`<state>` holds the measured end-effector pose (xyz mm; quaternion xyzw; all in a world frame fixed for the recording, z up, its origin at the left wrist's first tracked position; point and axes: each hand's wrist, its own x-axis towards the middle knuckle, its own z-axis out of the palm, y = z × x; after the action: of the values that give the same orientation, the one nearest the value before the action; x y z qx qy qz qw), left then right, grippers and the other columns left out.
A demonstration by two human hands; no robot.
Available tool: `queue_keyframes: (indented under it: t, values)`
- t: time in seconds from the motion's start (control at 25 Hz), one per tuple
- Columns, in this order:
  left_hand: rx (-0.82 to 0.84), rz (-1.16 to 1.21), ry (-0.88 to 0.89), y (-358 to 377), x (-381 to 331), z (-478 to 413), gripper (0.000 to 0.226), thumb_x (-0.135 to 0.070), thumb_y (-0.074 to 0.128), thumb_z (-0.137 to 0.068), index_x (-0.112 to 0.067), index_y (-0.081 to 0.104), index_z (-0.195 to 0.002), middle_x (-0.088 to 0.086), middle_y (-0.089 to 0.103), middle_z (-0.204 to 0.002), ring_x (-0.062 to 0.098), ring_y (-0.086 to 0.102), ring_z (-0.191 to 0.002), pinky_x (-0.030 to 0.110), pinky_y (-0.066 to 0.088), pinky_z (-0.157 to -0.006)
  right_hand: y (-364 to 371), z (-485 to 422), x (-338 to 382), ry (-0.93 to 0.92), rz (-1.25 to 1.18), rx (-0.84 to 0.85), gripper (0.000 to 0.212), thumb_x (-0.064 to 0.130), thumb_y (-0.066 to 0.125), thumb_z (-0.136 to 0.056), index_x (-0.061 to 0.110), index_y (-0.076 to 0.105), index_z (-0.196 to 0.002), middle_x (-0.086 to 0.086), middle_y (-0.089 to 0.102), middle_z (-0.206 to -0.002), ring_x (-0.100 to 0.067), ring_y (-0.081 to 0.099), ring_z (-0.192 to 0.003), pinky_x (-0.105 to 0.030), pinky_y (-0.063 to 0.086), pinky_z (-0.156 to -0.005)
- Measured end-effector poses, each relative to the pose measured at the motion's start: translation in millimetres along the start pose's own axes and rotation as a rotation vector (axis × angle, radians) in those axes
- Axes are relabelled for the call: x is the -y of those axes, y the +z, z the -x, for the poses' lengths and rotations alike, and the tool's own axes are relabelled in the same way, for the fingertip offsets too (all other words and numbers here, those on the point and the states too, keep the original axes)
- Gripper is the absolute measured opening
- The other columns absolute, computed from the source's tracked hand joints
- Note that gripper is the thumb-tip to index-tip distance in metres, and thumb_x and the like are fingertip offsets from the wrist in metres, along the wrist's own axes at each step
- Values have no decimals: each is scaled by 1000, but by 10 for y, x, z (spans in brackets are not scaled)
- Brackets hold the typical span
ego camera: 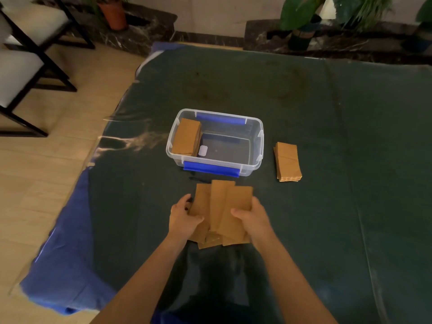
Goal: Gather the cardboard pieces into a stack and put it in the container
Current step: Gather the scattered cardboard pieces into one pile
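Both hands are squaring up a loose fan of cardboard pieces [222,206] on the green-covered bench [327,113], so by my reading the gathering step is under way and the stack is not yet formed. The left hand [183,218] presses in from 9 o'clock with its thumb pinching over the top sheets; the right hand [253,217] closes on the fan from 3 o'clock, thumb on top, fingers under the edge. The pieces lie askew, their far ends at uneven heights. The container [215,142], clear with blue latches, sits at 12 o'clock from the hands, one stack [187,136] already leaning in its left end. A second neat stack [288,161] lies at 3 o'clock of the container. Next, the sheets likely need tapping flush, then lifting forward over the near rim. No readable writing; a small white label inside the container is blank or too blurred.
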<state>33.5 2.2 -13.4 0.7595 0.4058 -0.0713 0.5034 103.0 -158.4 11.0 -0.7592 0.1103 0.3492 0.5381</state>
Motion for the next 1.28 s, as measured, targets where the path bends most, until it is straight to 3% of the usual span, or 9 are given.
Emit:
queue_keyframes:
  t: [0.04,0.16,0.28,0.4,0.64,0.84,1.0,1.12,1.28]
  values:
    - [6,75,-36,4,4,24,70,-10,67,-77,-19,33,-137,8,50,-131,24,49,-115,41,39,-97,177,-34,21,-9,176,-2,46,22,61,-85,17,42,-126,-7,47,-130,-27,47,-116,-45,43,-99]
    - [-9,254,-112,45,14,88,65,-15,57,-85,-22,25,-141,5,51,-134,22,48,-118,38,34,-96,532,-58,-60,-93,581,-316,53,36,57,-86,19,38,-132,-9,37,-132,-27,36,-120,-42,36,-102]
    - [15,339,-79,93,22,124,66,-17,59,-84,-28,24,-139,2,44,-139,23,44,-121,44,34,-101,544,-45,-145,-63,434,-401,72,42,66,-79,18,30,-137,-13,34,-135,-30,35,-122,-45,36,-102]
    - [49,290,-21,137,0,135,79,-24,68,-79,-31,18,-139,1,37,-143,25,40,-125,54,34,-105,505,-70,-159,-18,299,-284,81,38,71,-76,13,28,-139,-13,38,-138,-31,36,-126,-45,39,-100]
    - [94,256,-52,129,-50,136,69,-27,70,-76,-29,31,-133,0,46,-133,22,47,-116,48,37,-99,252,40,-185,-46,20,-62,18,22,59,-87,18,49,-101,-9,59,-111,-21,57,-95,-36,48,-83]
    - [258,515,-8,182,-150,201,51,-21,71,-75,-35,47,-118,-6,58,-121,15,56,-109,45,45,-94,-97,260,-102,-245,-30,-303,6,19,56,-89,20,51,-92,4,57,-84,-9,56,-75,-22,43,-63]
    - [322,716,-46,231,-179,204,48,-11,70,-75,-27,54,-117,-2,64,-117,16,60,-107,38,48,-83,-471,396,66,-346,-107,-505,12,18,49,-93,15,56,-85,4,56,-72,-11,53,-66,-23,39,-57]
    - [394,732,-58,349,-255,199,45,-12,68,-75,-24,55,-116,-5,70,-108,16,64,-102,36,49,-79,-685,445,237,-248,-204,-274,14,25,50,-93,21,63,-97,7,65,-86,-9,60,-78,-25,42,-62]
    - [556,730,-10,585,-435,211,49,-16,70,-75,-22,53,-120,1,68,-114,21,63,-106,42,49,-86,-943,405,335,-163,-58,-65,18,23,49,-93,19,65,-101,1,67,-98,-14,62,-88,-25,44,-65]
